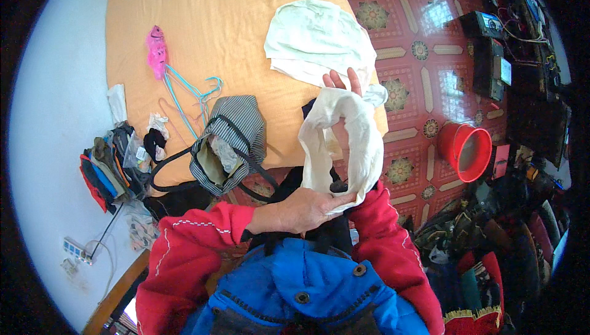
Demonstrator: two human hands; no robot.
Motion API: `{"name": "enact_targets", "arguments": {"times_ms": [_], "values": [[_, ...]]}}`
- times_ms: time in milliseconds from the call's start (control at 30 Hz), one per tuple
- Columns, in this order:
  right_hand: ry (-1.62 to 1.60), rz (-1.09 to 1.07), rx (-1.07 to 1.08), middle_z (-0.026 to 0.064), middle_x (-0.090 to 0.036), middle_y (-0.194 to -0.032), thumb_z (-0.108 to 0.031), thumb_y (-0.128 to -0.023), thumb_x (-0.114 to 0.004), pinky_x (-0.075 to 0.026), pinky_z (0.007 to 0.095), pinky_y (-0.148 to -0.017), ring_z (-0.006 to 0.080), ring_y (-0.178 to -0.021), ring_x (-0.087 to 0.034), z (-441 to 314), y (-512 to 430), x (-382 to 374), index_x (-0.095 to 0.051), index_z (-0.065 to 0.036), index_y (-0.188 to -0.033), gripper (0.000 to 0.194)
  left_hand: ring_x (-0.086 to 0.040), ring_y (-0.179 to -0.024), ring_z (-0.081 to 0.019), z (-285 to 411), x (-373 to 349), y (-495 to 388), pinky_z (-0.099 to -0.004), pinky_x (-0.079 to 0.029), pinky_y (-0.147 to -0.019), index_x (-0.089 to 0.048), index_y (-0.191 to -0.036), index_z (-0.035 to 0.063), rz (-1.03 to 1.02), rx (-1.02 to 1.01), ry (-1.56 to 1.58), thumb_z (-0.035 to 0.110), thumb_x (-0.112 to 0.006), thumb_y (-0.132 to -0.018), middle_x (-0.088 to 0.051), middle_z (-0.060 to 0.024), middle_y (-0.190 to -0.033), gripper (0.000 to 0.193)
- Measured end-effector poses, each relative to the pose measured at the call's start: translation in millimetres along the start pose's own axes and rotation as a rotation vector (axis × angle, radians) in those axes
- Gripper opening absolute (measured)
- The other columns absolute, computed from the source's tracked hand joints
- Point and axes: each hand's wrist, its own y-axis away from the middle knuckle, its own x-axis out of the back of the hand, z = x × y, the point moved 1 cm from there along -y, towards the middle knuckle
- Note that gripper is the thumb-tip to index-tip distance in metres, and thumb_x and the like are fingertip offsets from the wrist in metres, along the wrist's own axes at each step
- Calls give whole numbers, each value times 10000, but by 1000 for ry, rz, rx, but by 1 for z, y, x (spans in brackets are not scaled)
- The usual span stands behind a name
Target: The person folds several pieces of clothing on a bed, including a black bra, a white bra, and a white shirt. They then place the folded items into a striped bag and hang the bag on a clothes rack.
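A white cloth garment piece (368, 150) forms an upright open loop in front of me. My left hand (299, 209) pinches its near edge, thumb on top. Through the loop reaches my right hand (354, 82); its fingers emerge spread beyond the far edge, and cloth hides part of the hand. Just past those fingers, a pale green and white fabric item (318, 33) lies flat on the bed (221, 8). A small whitish cloth (377, 95) rests at the bed's edge beside the loop.
Left of the loop stands a striped handbag (239, 118) with plastic inside. Blue hangers (182, 100) and a pink plastic wrapper (157, 51) lie on the bed. Folded clothes (103, 169) sit against the wall. A red bucket (481, 160) stands on the patterned floor (405, 114).
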Motion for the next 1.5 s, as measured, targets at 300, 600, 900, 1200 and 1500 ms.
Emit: {"name": "enact_targets", "arguments": {"times_ms": [300,600,900,1200,1500], "values": [[211,-15,157,205,-248,-1484,-262,-989,-414,-229,404,-1148,336,-1382,-241,-34,12,-43,-204,-86,-1453,538,-587,-832,-319,21,51,12,-385,-482,-716,-476,-1318,77,321,-331,62,238,-687,-784,-596,-144,-956,596],[130,-30,-38,157,-358,-1427,-341,-967,-425,-249,351,-1101,236,-1314,-327,-18,35,-48,-308,-33,-1422,562,-524,-995,-356,-4,87,-35,-390,-459,-815,-547,-1080,3,882,-138,-199,37,-643,-738,-520,-160,-1032,357],[632,50,-87,80,-523,-1192,-153,-822,-635,-376,309,-962,194,-1092,-496,-42,46,-42,-465,-35,-1266,490,-599,-864,-140,-35,70,-26,-260,-469,-762,-520,-1082,8,736,-28,596,95,-517,-930,-623,-71,-969,175],[1652,-301,406,142,-590,-1062,-165,-806,-583,-443,396,-871,311,-1004,-563,-48,55,-37,-588,-62,-1102,313,-614,-852,-110,-43,87,-10,-253,-521,-752,-535,-1120,-12,716,-20,1271,210,-472,-984,-632,-65,-975,268],[1540,-470,282,157,-578,-1134,-136,-746,-711,-421,416,-972,361,-1089,-546,-27,69,-20,-542,-45,-1176,471,-601,-840,-102,-37,96,1,-248,-509,-747,-529,-1155,29,819,61,1111,112,-495,-945,-610,-43,-950,228]]}}
